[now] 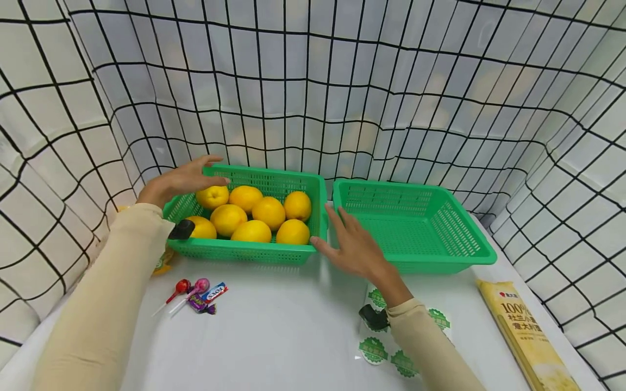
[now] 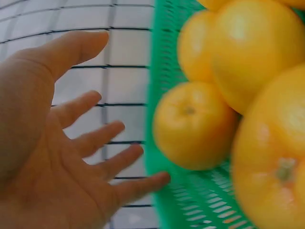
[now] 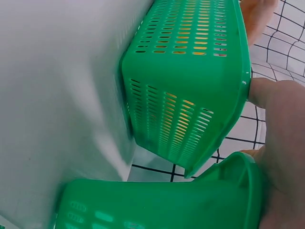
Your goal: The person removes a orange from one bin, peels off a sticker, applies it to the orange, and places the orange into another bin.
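Several yellow-orange oranges (image 1: 269, 213) lie in the left green plastic basket (image 1: 244, 253). My left hand (image 1: 183, 178) is over that basket's left end, fingers spread and holding nothing. In the left wrist view its little finger is at the basket wall (image 2: 155, 143), beside an orange (image 2: 195, 126). My right hand (image 1: 354, 248) reaches across the gap between the two baskets, its fingers fairly straight. In the right wrist view its thumb (image 3: 259, 90) touches the rim of the filled basket (image 3: 186, 78). A second green basket (image 1: 411, 231), with nothing in it, stands to the right.
Lollipops (image 1: 182, 287) and wrapped candies (image 1: 213, 293) lie front left. Green-and-white round stickers (image 1: 373, 351) are under the right forearm. A yellow pasta packet (image 1: 525, 336) lies at the right. Black netting (image 1: 308, 81) surrounds the white table (image 1: 274, 331). An orange packet (image 1: 162, 263) sits partly hidden by the left arm.
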